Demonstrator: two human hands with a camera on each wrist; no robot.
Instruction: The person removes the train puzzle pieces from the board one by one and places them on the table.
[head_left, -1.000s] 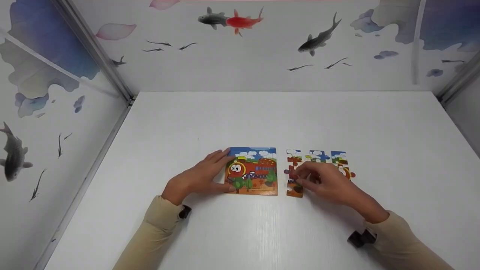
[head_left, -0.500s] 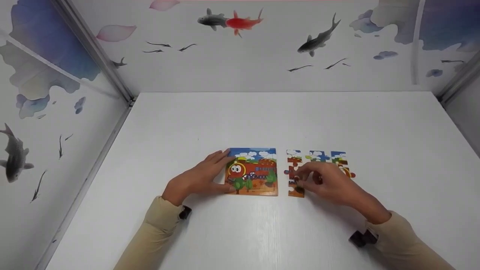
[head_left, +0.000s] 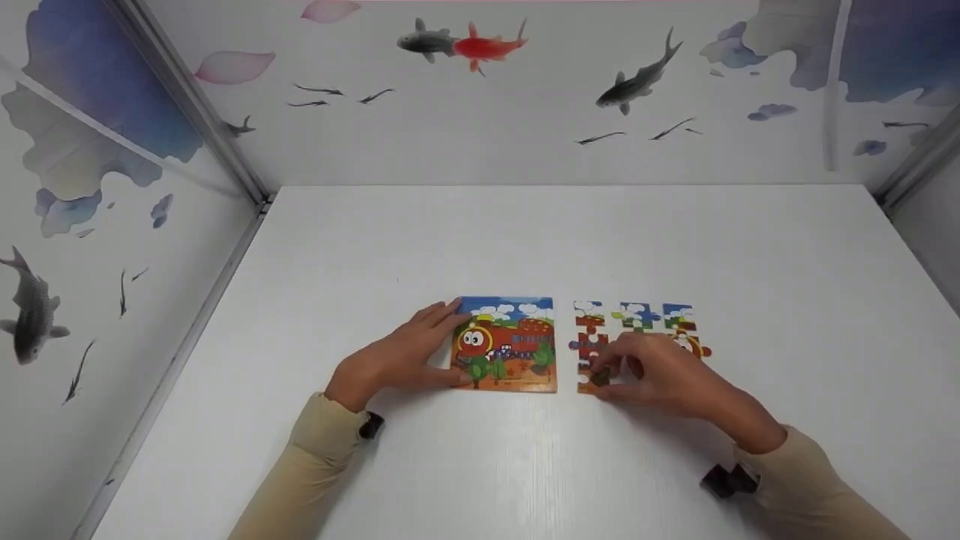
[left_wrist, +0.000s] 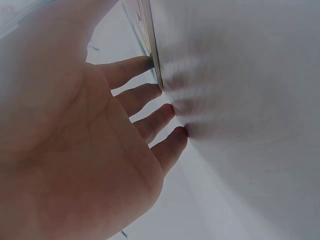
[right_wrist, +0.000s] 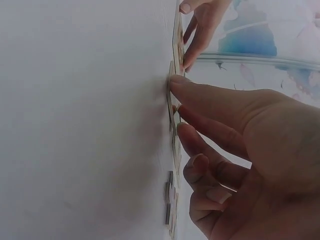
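Observation:
A square picture puzzle (head_left: 517,337) of a smiling red train lies on the white table. My left hand (head_left: 397,351) rests at its left side, fingers extended, with thumb and fingertips at the board's edge (left_wrist: 153,40) in the left wrist view. Right of the board, loose jigsaw pieces are laid out in rows. My right hand (head_left: 664,375) pinches the lower-left jigsaw piece (head_left: 584,384), which shows brown ground and a dark green patch. Thumb and fingertips meet this piece in the right wrist view, while the other fingers curl. The hand hides part of the layout.
Above the pinched piece lies a red train piece (head_left: 590,343), with a cloud piece (head_left: 589,311) beyond. Two sky pieces stand in the back row, one at centre (head_left: 637,314) and one at right (head_left: 678,315). Printed walls (head_left: 480,135) enclose the table's back and sides.
My right hand has shifted slightly toward the near side, its fingertips now lower on the bottom-left piece, which has slid slightly right. More of the red train piece shows. My left hand stays put.

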